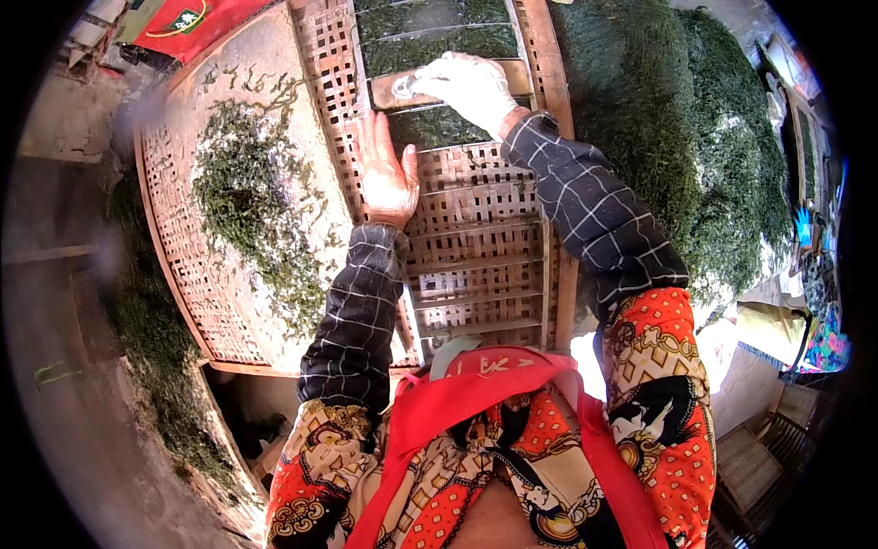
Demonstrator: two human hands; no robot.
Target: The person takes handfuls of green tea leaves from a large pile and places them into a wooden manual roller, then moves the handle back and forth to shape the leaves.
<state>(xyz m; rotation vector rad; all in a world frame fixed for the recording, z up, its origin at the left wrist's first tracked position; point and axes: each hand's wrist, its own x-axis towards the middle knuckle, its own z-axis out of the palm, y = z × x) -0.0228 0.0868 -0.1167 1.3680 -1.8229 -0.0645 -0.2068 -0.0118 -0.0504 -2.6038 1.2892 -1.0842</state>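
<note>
Lying beneath the white-gloved right hand [468, 90], a tan board [519, 80].

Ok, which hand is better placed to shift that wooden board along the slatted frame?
Probably the right: the white-gloved right hand is on the wooden board, while the left hand lies open at the slatted frame's left side.

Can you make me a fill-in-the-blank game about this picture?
Of the person's left and right hands, the one in the white glove is the ____ one.
The leafy heap to the left of the left hand is mostly coloured ____.
The crossing lines on the black sleeves are coloured ____.

Missing words: right; green; white.
</note>
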